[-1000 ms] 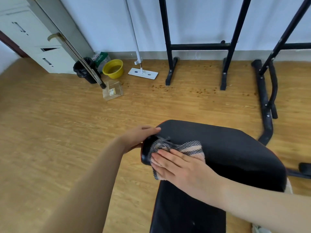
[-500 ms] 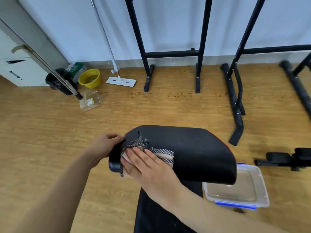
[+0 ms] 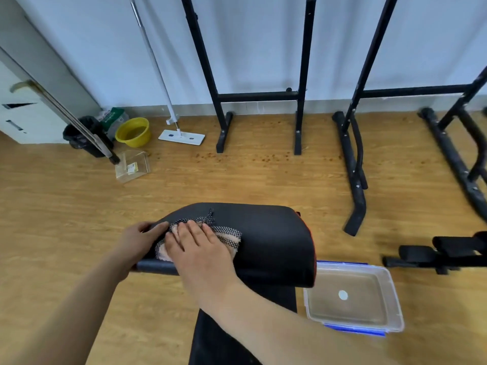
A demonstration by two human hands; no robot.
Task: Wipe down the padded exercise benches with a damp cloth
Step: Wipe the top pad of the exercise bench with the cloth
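A black padded bench pad (image 3: 271, 241) fills the lower middle of the head view, with a longer black pad (image 3: 218, 335) running down below it. A checked black-and-white and pink cloth (image 3: 226, 233) lies on the pad's left part. My right hand (image 3: 200, 248) lies flat on the cloth, fingers spread, pressing it to the pad. My left hand (image 3: 139, 239) grips the pad's left edge, fingers curled over the top.
A clear plastic tub (image 3: 353, 299) of water sits on the wooden floor right of the bench. Black steel frames (image 3: 353, 177) stand along the back wall. Further left are a flat mop (image 3: 181, 135), a yellow basin (image 3: 133, 131), a black bin (image 3: 84, 135) and a clear box (image 3: 131, 167).
The view has swung right, bringing the water tub into sight. My right hand and the cloth stay at the pad's left end, shifted slightly onto its top. My left hand keeps its grip.
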